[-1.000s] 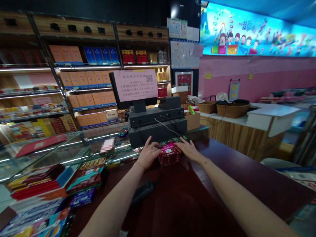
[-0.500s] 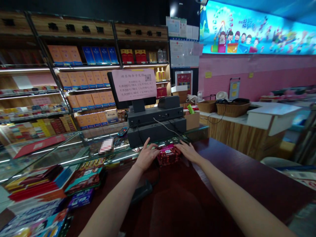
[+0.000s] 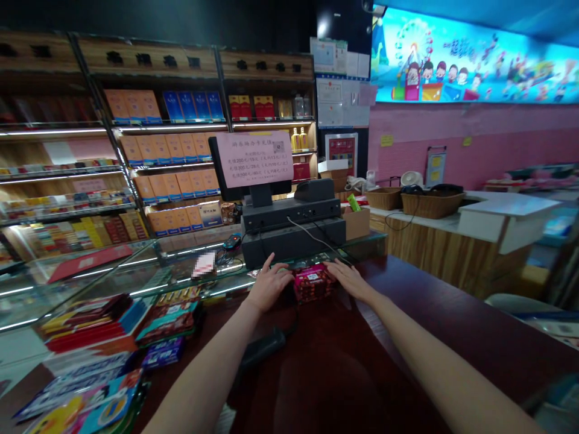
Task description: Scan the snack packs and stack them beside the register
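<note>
A stack of pink-and-dark-red snack packets [image 3: 313, 284] lies on the dark wooden counter, just in front of the till. At its left side is my left hand [image 3: 270, 288], thumb raised apart and fingertips touching the packets' edge. My right hand [image 3: 350, 281] rests along the right side, its fingers stretched out against the top right corner. Neither hand wraps round the stack, which sits between them. Below my left forearm a black handheld scanner [image 3: 265, 348] lies on the counter, partly hidden.
A till with a screen [image 3: 294, 220] stands behind the stack. On the left lie colourful snack packets [image 3: 167, 319], a purple packet [image 3: 163, 352] and red and yellow packs [image 3: 90, 322]. The glass display case [image 3: 149, 265] borders the counter. Wicker baskets [image 3: 432, 204] sit at the right.
The whole view has shifted slightly, so the shelves and counter items appear further right and a little lower. Both hands stay at the sides of the snack packets.
</note>
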{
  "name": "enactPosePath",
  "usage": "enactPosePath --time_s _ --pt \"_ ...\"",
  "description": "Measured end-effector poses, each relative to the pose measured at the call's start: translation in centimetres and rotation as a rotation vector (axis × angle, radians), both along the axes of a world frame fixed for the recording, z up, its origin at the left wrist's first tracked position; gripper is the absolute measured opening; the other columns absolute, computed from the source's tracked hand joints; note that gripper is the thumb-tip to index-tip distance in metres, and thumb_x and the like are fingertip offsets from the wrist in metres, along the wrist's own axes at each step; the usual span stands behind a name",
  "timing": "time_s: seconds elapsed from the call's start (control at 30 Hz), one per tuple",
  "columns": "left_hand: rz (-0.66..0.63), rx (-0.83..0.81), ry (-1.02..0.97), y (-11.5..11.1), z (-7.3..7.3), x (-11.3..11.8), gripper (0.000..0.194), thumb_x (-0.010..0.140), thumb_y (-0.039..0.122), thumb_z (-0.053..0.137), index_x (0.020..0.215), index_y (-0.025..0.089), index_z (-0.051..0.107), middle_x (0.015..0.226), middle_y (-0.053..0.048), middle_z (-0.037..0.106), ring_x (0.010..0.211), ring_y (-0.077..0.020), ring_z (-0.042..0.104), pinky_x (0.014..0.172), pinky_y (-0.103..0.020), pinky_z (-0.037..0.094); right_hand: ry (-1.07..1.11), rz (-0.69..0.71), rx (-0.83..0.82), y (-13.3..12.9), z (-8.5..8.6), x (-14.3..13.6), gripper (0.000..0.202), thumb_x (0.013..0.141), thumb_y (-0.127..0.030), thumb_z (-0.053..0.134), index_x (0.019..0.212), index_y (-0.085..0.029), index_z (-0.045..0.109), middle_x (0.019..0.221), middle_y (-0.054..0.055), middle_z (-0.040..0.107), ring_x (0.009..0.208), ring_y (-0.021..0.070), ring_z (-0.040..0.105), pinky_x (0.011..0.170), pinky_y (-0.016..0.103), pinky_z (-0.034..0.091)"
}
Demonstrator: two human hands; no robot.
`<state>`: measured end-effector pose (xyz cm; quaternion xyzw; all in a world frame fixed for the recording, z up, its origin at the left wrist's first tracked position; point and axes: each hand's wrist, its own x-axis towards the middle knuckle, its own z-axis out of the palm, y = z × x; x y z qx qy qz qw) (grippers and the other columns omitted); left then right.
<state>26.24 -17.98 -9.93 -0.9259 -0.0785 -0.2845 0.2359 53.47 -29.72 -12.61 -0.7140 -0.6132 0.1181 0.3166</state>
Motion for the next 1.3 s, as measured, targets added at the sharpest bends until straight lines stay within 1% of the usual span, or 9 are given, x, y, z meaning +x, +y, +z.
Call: enactPosePath --time_s 0.13,0.27,0.43,0.57,0.67,0.83,1.03,1.2,1.3 --pt "0.016 0.019 -0.008 -0.2 0.5 -1.6 0.023 0.093 0.015 0.054 0.111 0.024 0.066 0.107 0.000 0.075 0.119 -0.0184 0.059 0.126 -0.053 0.008 -0.004 -0.007 0.039 -0.5 0.7 -0.7 0.057 0.100 -0.059 0.024 0.143 -0.032 0.050 0.156 0.001 0.043 0.152 0.0276 0.021 0.119 0.068 0.007" --pt "0.057 0.025 -0.021 -0.7 1.1 -3.8 0.027 0.091 0.012 0.056 0.113 0.025 0.065 0.106 0.000 0.075 0.119 -0.0186 0.059 0.126 -0.052 0.008 -0.037 0.005 0.067 -1.0 1.7 -2.1 0.057 0.099 -0.057 0.026 0.141 -0.029 0.053 0.154 0.004 0.046 0.151 0.0279 0.022 0.119 0.066 0.007" --pt "0.107 0.018 -0.029 -1.4 2.2 -7.5 0.025 0.092 0.015 0.055 0.111 0.025 0.066 0.112 -0.001 0.074 0.121 -0.0196 0.058 0.126 -0.055 0.009 -0.074 0.056 0.097 -1.1 2.6 -4.7 0.056 0.099 -0.054 0.027 0.139 -0.027 0.055 0.152 0.005 0.050 0.151 0.0279 0.024 0.120 0.064 0.008" --pt "0.155 0.017 -0.049 -1.7 2.6 -11.0 0.027 0.093 0.017 0.055 0.116 0.026 0.066 0.114 0.000 0.074 0.122 -0.0197 0.058 0.126 -0.055 0.007 -0.102 0.126 0.097 -0.6 2.8 -7.6 0.055 0.099 -0.053 0.027 0.138 -0.027 0.056 0.151 0.004 0.050 0.150 0.0273 0.025 0.121 0.062 0.008" --pt "0.200 0.014 -0.059 -1.8 2.5 -13.8 0.030 0.092 0.015 0.055 0.118 0.026 0.065 0.112 -0.001 0.074 0.121 -0.0191 0.058 0.126 -0.055 0.007 -0.111 0.178 0.098 0.1 2.9 -9.9 0.055 0.099 -0.053 0.027 0.137 -0.027 0.056 0.150 0.004 0.051 0.150 0.0270 0.027 0.121 0.061 0.007" --pt "0.287 0.012 -0.063 -1.9 2.2 -18.7 0.022 0.091 0.015 0.055 0.107 0.024 0.068 0.104 -0.001 0.076 0.119 -0.0199 0.058 0.126 -0.054 0.008 -0.107 0.260 0.085 1.4 2.9 -13.7 0.055 0.099 -0.055 0.027 0.137 -0.030 0.056 0.151 0.002 0.051 0.151 0.0268 0.025 0.121 0.062 0.006" --pt "0.381 0.009 -0.059 -1.5 1.7 -24.6 0.025 0.089 0.014 0.056 0.109 0.024 0.067 0.102 -0.001 0.076 0.116 -0.0203 0.060 0.126 -0.054 0.008 -0.125 0.313 0.068 3.6 2.6 -17.8 0.056 0.099 -0.056 0.027 0.137 -0.027 0.056 0.152 0.006 0.049 0.150 0.0269 0.025 0.120 0.063 0.007" --pt "0.427 -0.013 -0.083 -1.0 0.8 -28.5 0.030 0.087 0.013 0.059 0.113 0.025 0.068 0.108 -0.003 0.075 0.117 -0.0204 0.060 0.125 -0.056 0.008 -0.124 0.395 0.067 4.8 2.8 -21.3 0.052 0.100 -0.055 0.027 0.139 -0.033 0.054 0.151 0.004 0.050 0.150 0.0277 0.027 0.119 0.066 0.008" --pt "0.457 -0.025 -0.083 -0.7 0.2 -30.4 0.027 0.088 0.015 0.058 0.111 0.025 0.069 0.110 -0.003 0.075 0.117 -0.0217 0.060 0.125 -0.056 0.010 -0.128 0.424 0.053 5.3 2.9 -23.3 0.055 0.100 -0.055 0.027 0.140 -0.029 0.054 0.153 0.006 0.047 0.148 0.0288 0.031 0.119 0.066 0.010"
